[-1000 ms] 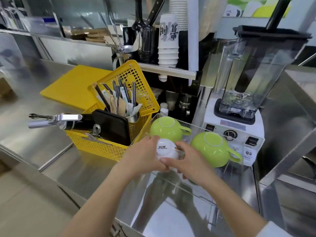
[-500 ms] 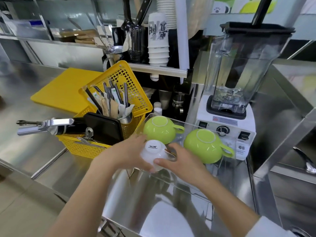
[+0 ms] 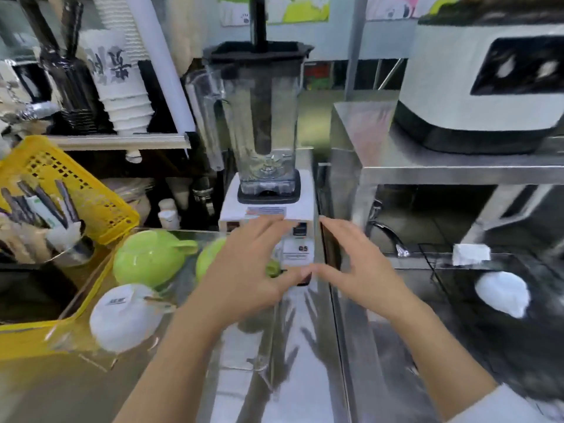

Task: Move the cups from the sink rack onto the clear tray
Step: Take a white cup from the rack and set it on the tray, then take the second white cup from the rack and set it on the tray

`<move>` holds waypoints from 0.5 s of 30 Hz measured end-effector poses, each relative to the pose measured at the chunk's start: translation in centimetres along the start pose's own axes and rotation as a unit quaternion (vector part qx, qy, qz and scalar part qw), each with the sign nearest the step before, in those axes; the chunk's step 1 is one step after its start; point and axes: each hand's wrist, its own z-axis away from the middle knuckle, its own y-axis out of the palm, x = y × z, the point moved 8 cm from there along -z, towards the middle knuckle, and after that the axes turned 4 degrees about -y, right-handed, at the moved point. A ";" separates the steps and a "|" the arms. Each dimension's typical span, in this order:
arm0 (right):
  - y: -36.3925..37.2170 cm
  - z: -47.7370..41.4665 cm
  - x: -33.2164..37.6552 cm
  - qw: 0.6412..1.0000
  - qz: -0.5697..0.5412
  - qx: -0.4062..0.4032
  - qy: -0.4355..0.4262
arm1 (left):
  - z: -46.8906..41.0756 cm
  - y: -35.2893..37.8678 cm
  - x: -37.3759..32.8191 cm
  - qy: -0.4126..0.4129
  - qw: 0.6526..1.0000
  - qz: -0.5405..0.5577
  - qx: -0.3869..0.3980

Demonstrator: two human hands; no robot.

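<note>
Over the bench, both hands empty.
Left hand (image 3: pixel 244 270) and right hand (image 3: pixel 358 267) spread open; white cup (image 3: pixel 125 315) lies left of them.

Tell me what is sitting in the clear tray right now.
Upside down in the clear tray: a white cup and a green cup. A second green cup is mostly covered by the left hand, so little of it shows.
</note>
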 end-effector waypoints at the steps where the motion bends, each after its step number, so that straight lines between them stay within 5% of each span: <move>1: -1.3 0.9 -1.8 1.000 0.011 -0.004 0.017 | -1.0 1.7 -1.6 0.017 1.000 0.012 0.009; 15: -15.6 15.1 -28.4 0.959 0.046 -0.060 0.273 | -12.0 30.1 -17.2 0.080 0.978 0.098 0.166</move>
